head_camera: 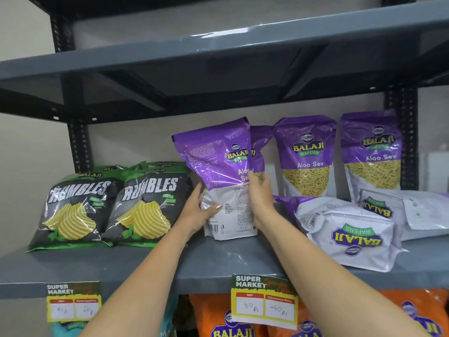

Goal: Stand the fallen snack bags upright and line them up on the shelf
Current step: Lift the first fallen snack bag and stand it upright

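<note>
Both hands grip one purple and white Aloo Sev bag (218, 166), held nearly upright with its top leaning left, on the grey shelf (206, 261). My left hand (199, 210) clasps its lower left edge; my right hand (261, 198) holds its right side. Behind it another purple bag (261, 147) stands, mostly hidden. Two more Aloo Sev bags stand upright to the right, one (306, 154) in the middle and one (371, 152) by the post. Two bags lie fallen at the front right: a white-faced one (347, 234) and another (413, 212) behind it.
Black and green Rumbles chip bags (73, 207) (145, 203) lean upright at the left, with more behind. An upper shelf (218, 52) hangs low overhead. Price tags (264, 302) (73, 302) hang on the shelf's front edge. Orange bags (218, 317) fill the shelf below.
</note>
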